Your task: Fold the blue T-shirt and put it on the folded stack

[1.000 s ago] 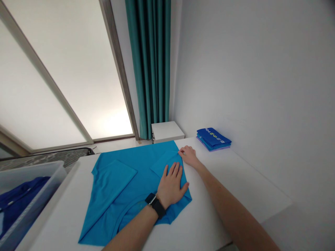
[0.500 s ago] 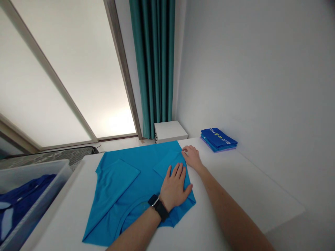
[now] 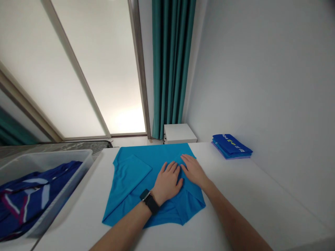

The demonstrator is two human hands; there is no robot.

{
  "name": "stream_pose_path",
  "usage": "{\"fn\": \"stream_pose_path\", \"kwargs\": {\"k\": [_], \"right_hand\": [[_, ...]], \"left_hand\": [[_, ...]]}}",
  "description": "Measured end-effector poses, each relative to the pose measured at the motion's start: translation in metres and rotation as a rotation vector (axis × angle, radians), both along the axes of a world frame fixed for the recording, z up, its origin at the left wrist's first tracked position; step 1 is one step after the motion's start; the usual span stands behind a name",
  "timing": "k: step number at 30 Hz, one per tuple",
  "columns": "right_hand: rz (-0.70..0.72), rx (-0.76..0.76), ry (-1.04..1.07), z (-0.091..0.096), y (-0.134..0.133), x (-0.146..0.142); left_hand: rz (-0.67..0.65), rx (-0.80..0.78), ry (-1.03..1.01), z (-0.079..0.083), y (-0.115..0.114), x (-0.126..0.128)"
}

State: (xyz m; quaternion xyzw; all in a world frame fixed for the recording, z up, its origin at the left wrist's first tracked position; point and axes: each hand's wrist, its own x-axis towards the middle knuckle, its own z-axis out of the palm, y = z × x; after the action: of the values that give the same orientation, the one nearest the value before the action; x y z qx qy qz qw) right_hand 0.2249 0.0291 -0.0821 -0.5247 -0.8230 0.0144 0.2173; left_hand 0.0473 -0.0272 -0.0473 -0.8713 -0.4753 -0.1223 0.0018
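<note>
A bright blue T-shirt (image 3: 157, 153) lies spread on the white table, its left sleeve (image 3: 133, 170) and side folded inward. My left hand (image 3: 167, 181), with a black watch (image 3: 149, 201) on the wrist, rests flat on the shirt right of its middle, fingers stretched out. Just right of it, my right hand (image 3: 193, 170) lies on the shirt near its right edge, fingers extended and palm down. The fingertips of both hands are close together. The right sleeve is mostly covered by my hands.
A stack of folded blue clothes (image 3: 231, 145) sits on the white table (image 3: 235, 195) by the wall. At left stands a clear plastic bin (image 3: 87, 158) with dark blue clothing (image 3: 60, 174) in it. A small white cabinet (image 3: 180, 133) and green curtain (image 3: 172, 69) are beyond.
My right hand has moved from the shirt's right edge inward onto the fabric, nearer my left hand. The view has turned left, so more of the bin shows.
</note>
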Motion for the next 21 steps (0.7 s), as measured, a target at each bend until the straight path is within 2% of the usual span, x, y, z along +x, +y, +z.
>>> {"fn": "stream_pose_path", "kwargs": {"k": [2, 6, 11, 15, 21], "right_hand": [[-0.002, -0.061, -0.078, -0.001, -0.008, -0.012], [-0.018, -0.158, -0.179, -0.001, -0.018, -0.023], [-0.035, -0.185, -0.247, -0.003, -0.019, -0.026], [-0.026, -0.201, -0.297, -0.004, -0.019, -0.027], [-0.025, -0.178, -0.301, -0.008, -0.019, -0.025]], "left_hand": [[0.025, 0.009, 0.017, 0.003, 0.001, -0.034], [0.164, 0.03, 0.054, 0.002, 0.004, -0.107], [0.3, 0.044, 0.091, -0.015, 0.003, -0.174], [0.314, 0.048, 0.085, -0.033, -0.001, -0.197], [0.287, 0.066, 0.079, -0.044, -0.001, -0.201]]}}
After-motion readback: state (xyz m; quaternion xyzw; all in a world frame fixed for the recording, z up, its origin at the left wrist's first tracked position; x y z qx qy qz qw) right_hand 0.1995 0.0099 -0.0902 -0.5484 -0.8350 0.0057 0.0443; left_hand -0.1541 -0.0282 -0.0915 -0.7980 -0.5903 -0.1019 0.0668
